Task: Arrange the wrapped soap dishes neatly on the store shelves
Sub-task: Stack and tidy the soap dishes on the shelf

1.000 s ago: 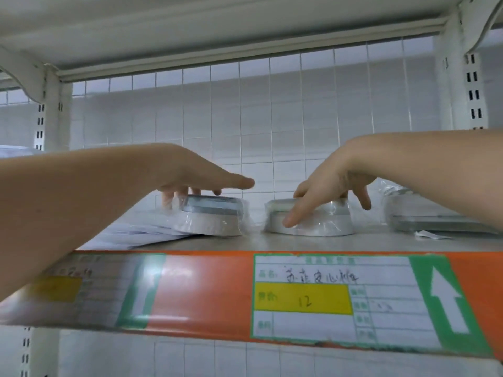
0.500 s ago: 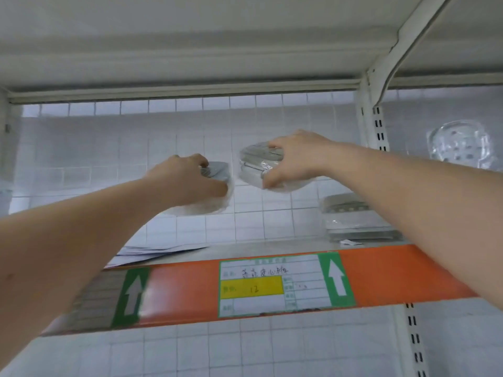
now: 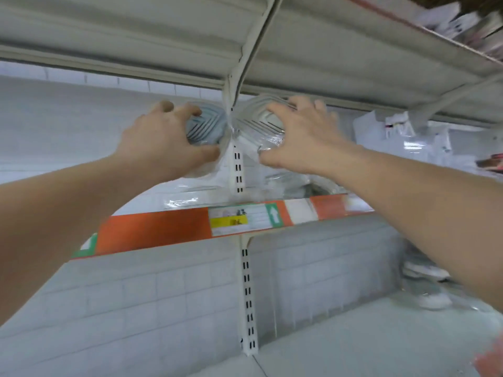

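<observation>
Lifted higher since half-second-earlier view, now just under upper shelf underside [image 3: 353, 58]. Left hand [image 3: 160, 142] fingers curled round grey slotted soap dish [image 3: 206, 126] in clear wrap. Right hand [image 3: 304, 137] fingers clamped on white wrapped soap dish [image 3: 258, 118]. Dishes flank slotted upright [image 3: 238, 164], above orange shelf edge [image 3: 152, 229].

white tiled wall [image 3: 136, 303], slotted shelf upright [image 3: 248, 300]

An orange price strip [image 3: 152, 234] ran along the shelf edge in front of me, with a white and yellow label [image 3: 241, 220] at its middle and a green arrow tag [image 3: 275, 214] just beside that at three o'clock. A slotted white upright [image 3: 249, 295] stood below. Blurred white packages [image 3: 402, 137] sat at two o'clock.
</observation>
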`<act>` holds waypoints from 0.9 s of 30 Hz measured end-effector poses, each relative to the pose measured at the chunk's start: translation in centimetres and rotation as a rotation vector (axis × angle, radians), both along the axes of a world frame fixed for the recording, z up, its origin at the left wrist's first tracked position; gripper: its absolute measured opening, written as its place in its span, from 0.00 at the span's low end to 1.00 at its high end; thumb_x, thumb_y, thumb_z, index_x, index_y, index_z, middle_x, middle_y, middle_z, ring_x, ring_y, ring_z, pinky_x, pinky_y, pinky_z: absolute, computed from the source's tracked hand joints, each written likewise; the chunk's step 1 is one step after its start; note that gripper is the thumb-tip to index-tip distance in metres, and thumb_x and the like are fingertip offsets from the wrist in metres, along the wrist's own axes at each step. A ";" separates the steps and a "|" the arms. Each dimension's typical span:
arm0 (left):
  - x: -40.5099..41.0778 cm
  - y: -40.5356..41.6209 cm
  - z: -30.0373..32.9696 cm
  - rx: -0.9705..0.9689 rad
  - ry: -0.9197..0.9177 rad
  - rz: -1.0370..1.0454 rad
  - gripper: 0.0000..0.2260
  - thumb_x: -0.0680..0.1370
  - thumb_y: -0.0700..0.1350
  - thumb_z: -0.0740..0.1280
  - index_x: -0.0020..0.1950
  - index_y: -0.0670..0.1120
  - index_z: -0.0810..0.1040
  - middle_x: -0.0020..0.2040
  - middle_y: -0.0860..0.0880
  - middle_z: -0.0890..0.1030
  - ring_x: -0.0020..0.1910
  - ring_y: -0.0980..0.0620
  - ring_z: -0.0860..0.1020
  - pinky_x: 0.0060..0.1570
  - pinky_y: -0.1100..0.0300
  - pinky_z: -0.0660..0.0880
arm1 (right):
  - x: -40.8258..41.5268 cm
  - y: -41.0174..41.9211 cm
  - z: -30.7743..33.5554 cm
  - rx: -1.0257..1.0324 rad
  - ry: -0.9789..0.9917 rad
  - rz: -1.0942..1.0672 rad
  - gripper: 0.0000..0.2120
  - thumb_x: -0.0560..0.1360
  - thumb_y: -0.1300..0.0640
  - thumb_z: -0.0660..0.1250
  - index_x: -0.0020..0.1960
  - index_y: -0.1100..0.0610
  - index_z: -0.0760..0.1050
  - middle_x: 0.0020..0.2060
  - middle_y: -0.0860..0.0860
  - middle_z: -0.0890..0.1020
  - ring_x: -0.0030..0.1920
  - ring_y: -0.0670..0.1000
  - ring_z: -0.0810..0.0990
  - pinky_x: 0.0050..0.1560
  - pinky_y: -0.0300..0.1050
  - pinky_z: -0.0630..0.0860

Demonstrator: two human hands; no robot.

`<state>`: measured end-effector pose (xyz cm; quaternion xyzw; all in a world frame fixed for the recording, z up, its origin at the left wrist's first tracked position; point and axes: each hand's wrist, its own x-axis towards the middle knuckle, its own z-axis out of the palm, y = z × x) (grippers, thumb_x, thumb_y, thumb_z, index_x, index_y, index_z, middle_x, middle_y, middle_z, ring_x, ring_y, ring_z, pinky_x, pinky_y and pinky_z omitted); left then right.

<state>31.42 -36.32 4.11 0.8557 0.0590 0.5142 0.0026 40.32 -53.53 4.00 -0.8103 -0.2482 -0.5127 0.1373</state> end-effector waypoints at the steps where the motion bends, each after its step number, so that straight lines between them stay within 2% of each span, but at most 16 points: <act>1: 1.0 -2.6 -0.3 0.013 0.000 -0.032 0.32 0.71 0.59 0.68 0.72 0.53 0.64 0.70 0.45 0.65 0.66 0.39 0.68 0.63 0.48 0.66 | 0.6 -2.9 -0.3 0.009 -0.001 -0.029 0.38 0.67 0.40 0.69 0.73 0.46 0.59 0.70 0.55 0.62 0.68 0.59 0.62 0.65 0.52 0.62; 8: 9.7 -23.8 -3.9 0.055 0.050 -0.267 0.36 0.67 0.65 0.68 0.71 0.53 0.65 0.70 0.42 0.66 0.67 0.39 0.68 0.66 0.49 0.64 | 4.9 -26.7 -3.9 -0.019 0.071 -0.251 0.38 0.68 0.41 0.69 0.73 0.46 0.59 0.71 0.56 0.61 0.68 0.60 0.61 0.66 0.55 0.62; 11: 13.9 -32.8 -6.2 0.028 0.122 -0.396 0.39 0.62 0.66 0.64 0.71 0.53 0.66 0.69 0.42 0.67 0.67 0.42 0.67 0.66 0.54 0.62 | 7.1 -36.1 -6.1 -0.045 0.149 -0.350 0.38 0.68 0.42 0.68 0.74 0.47 0.58 0.72 0.57 0.60 0.69 0.62 0.60 0.67 0.56 0.62; 14: 18.5 -39.9 -8.2 0.035 0.202 -0.481 0.40 0.61 0.69 0.62 0.70 0.54 0.66 0.69 0.44 0.66 0.67 0.42 0.68 0.66 0.52 0.63 | 9.9 -43.5 -8.0 -0.060 0.241 -0.409 0.38 0.68 0.42 0.69 0.74 0.47 0.58 0.72 0.57 0.60 0.69 0.61 0.59 0.67 0.56 0.62; 18: 24.8 -46.8 -10.5 0.089 0.289 -0.501 0.33 0.68 0.63 0.67 0.70 0.55 0.65 0.70 0.48 0.64 0.66 0.43 0.67 0.62 0.51 0.65 | 14.5 -50.8 -10.2 -0.012 0.320 -0.407 0.38 0.68 0.43 0.70 0.73 0.47 0.59 0.72 0.55 0.60 0.69 0.60 0.59 0.66 0.53 0.62; 21: 29.3 -50.5 -12.2 0.089 0.362 -0.536 0.39 0.61 0.70 0.62 0.69 0.56 0.66 0.70 0.49 0.64 0.67 0.44 0.67 0.64 0.52 0.66 | 18.6 -54.6 -11.8 0.010 0.367 -0.423 0.38 0.68 0.42 0.69 0.74 0.46 0.58 0.71 0.55 0.62 0.69 0.59 0.61 0.64 0.52 0.64; 24: 34.4 -53.3 -14.2 0.031 0.393 -0.595 0.45 0.52 0.71 0.55 0.67 0.55 0.69 0.69 0.50 0.65 0.68 0.46 0.66 0.67 0.51 0.64 | 23.5 -57.5 -13.7 0.032 0.418 -0.440 0.38 0.68 0.42 0.69 0.74 0.46 0.58 0.70 0.55 0.63 0.68 0.60 0.61 0.66 0.54 0.63; 27: 40.1 -55.5 -15.7 -0.004 0.416 -0.576 0.42 0.56 0.70 0.59 0.68 0.56 0.68 0.69 0.52 0.64 0.67 0.47 0.67 0.66 0.53 0.65 | 29.2 -59.9 -15.5 0.039 0.482 -0.484 0.38 0.68 0.41 0.69 0.74 0.46 0.58 0.69 0.55 0.64 0.68 0.60 0.61 0.65 0.54 0.64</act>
